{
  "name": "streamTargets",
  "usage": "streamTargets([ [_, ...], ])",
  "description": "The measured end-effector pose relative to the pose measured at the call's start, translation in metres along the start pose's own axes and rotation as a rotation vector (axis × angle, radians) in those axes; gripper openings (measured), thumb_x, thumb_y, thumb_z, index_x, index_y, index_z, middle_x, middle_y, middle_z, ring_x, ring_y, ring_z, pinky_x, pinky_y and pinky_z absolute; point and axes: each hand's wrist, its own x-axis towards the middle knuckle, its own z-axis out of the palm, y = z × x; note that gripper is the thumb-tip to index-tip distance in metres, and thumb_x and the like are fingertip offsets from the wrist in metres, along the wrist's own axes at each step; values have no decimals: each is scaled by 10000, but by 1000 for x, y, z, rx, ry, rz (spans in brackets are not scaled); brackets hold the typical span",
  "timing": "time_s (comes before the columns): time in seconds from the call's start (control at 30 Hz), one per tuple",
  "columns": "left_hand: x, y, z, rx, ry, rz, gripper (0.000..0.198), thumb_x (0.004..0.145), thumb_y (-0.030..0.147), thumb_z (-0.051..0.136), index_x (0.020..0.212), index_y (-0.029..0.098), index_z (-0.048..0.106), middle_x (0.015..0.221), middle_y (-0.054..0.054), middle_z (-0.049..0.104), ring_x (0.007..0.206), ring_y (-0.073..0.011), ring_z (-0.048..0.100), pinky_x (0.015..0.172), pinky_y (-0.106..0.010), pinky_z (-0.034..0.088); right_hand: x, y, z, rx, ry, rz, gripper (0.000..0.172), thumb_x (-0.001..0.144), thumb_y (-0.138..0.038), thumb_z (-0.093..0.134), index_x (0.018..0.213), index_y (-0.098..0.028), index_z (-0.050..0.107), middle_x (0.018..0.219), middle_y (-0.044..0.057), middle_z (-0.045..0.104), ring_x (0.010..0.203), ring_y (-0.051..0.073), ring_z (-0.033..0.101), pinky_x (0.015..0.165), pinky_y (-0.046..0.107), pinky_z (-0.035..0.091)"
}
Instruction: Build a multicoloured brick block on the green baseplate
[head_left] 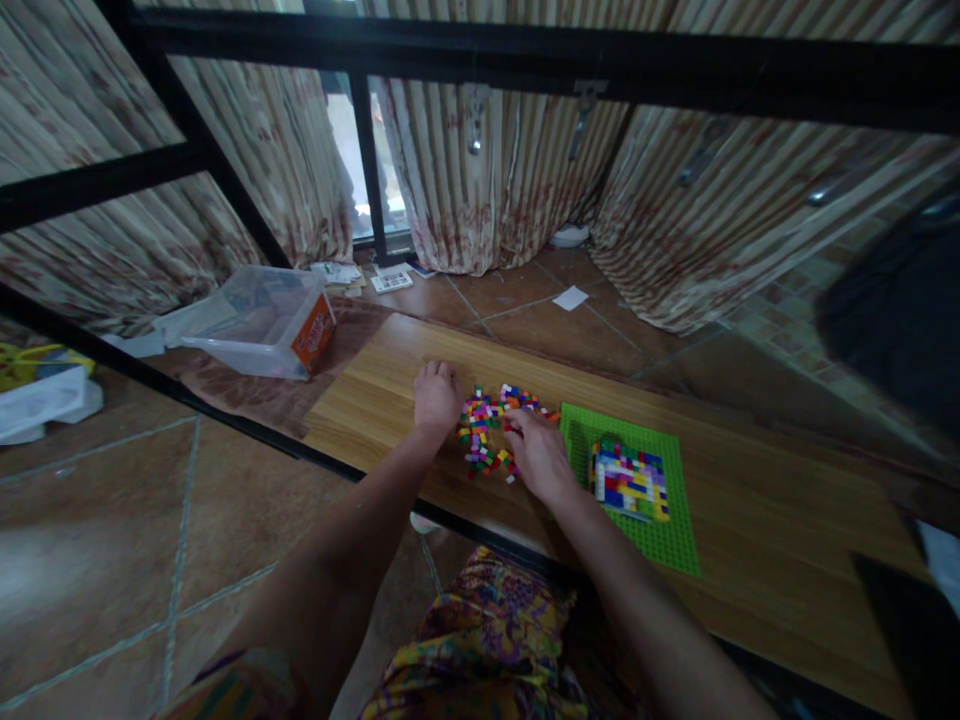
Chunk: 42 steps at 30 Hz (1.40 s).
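Observation:
Small loose toy bricks (487,408) in many colours lie scattered on a wooden table (360,385). At the left edge of the pile rests my left hand (437,398), its fingers curled down; whatever they may hold is hidden. My right hand (541,455) reaches over the right side of the pile, thumb and fingers pinched at what looks like a small red toy brick. Just right of that hand lies a green baseplate (679,535). On it sits a blocky build of multicoloured bricks (630,480), with white, yellow, blue and red pieces on top.
A clear plastic bin (255,320) with an orange label stands on the floor beyond the table's left end. Papers (391,280) lie near the curtains (465,180). A black metal frame (480,45) crosses above, and a dark rounded object (892,300) is at far right.

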Motion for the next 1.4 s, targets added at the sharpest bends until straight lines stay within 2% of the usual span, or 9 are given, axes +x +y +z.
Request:
streamTargets([
  [0.17,0,1,-2,-1,-7,-5,200,880,145,445,965,176,623,1077,-123,639,1070,-278,567,925,-396,436,0,1,1,68,15,32,152,845,-132,599,909,-186,726,943,69,721,903,191,646,867,314,468],
  [0.3,0,1,-1,-7,2,-1,200,891,155,437,956,181,624,1075,-117,640,1065,-272,567,925,-390,438,-3,2,2,76,33,66,162,862,-173,604,930,-217,744,956,52,728,893,183,654,853,308,471],
  [0.6,0,-1,1,10,14,5,194,890,158,442,945,185,627,1060,-113,646,1049,-274,572,901,-394,447,0,7,9,-67,14,-21,226,898,-157,531,906,-209,751,868,52,681,854,184,605,811,283,449],
  [0.83,1,-2,3,-1,24,7,181,874,146,455,930,183,624,1044,-112,646,1050,-275,573,906,-394,445,1,15,14,-112,35,-174,318,913,-148,459,898,-235,765,830,55,635,861,203,554,811,319,444],
  [1.03,1,-2,3,-4,30,20,186,872,151,458,939,176,630,1038,-117,644,1042,-277,574,901,-395,446,-1,14,14,-103,48,-185,343,897,-103,432,927,-216,755,851,62,632,872,204,556,804,316,448],
  [1.13,1,-3,3,-1,29,14,192,878,155,448,934,176,631,1040,-118,644,1032,-277,575,894,-398,449,-1,8,6,-49,62,-141,274,899,-133,470,906,-215,731,848,51,657,853,192,586,804,308,455],
  [1.27,2,-3,4,-10,27,13,192,865,147,458,949,177,627,1050,-121,642,1042,-281,572,898,-403,449,-11,-6,-10,120,180,58,89,858,-222,591,881,-210,676,833,25,691,768,177,627,735,296,466],
  [1.33,2,-3,4,-14,26,16,192,867,151,457,949,179,628,1055,-122,642,1041,-283,572,900,-407,449,-25,-12,-18,239,222,150,88,853,-287,619,826,-214,660,732,-3,668,679,163,620,673,285,461],
  [1.4,2,-4,4,-13,23,18,189,870,160,455,941,180,629,1055,-123,642,1036,-285,575,899,-411,450,-43,-15,-23,385,233,184,131,861,-327,617,802,-220,666,727,-7,668,673,154,624,667,280,471],
])
